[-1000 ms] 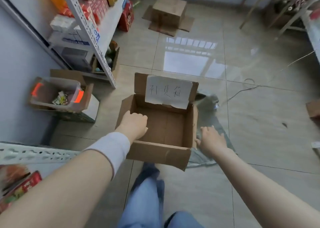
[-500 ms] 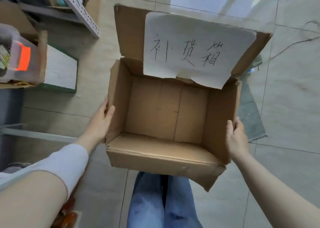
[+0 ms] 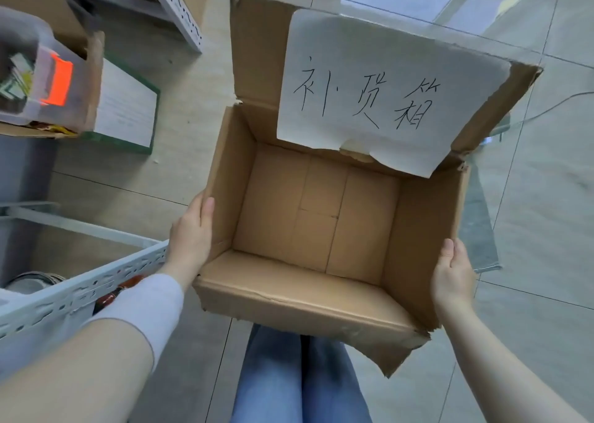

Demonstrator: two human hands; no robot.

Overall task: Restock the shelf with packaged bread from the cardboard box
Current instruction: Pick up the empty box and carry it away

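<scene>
An open brown cardboard box (image 3: 225, 178) fills the middle of the head view, lifted off the tiled floor above my legs. Nothing lies inside it; I see only its bare bottom. A white paper sheet (image 3: 379, 81) with handwritten characters is stuck to its raised far flap. My left hand (image 3: 189, 239) presses flat against the box's left wall, thumb over the rim. My right hand (image 3: 453, 274) grips the right wall near the front corner. No packaged bread shows anywhere. A white perforated shelf rail (image 3: 80, 290) runs under my left forearm.
At the far left a clear plastic bin (image 3: 29, 69) with orange latches sits in another carton, beside a green-edged white board (image 3: 125, 107). A second shelf upright (image 3: 180, 7) stands at the top. A grey cloth (image 3: 482, 229) and a thin cable (image 3: 546, 110) lie on the floor to the right.
From reaching down to the box on the floor, both hands took its side walls and lifted it towards me. It now looks larger and closer, with the shelf rail under my left arm.
</scene>
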